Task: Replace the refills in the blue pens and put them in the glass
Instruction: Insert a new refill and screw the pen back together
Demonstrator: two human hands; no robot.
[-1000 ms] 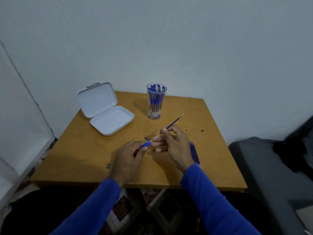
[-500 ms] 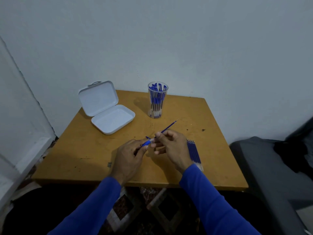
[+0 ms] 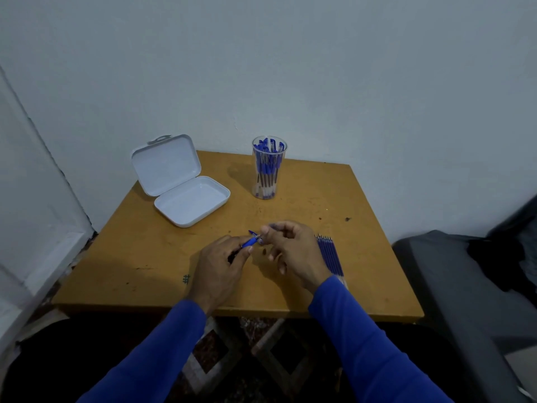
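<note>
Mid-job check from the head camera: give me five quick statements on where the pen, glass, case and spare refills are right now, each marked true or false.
1. The left hand holds a blue pen above the table. True.
2. The glass is empty. False: it stands full of blue pens.
3. The white case lies open on the table's far left. True.
4. The spare refills lie left of the left hand. False: they lie in a row on the table beside the right hand, on its right.
5. The right hand's fingertips meet the pen's tip end. True.
</note>
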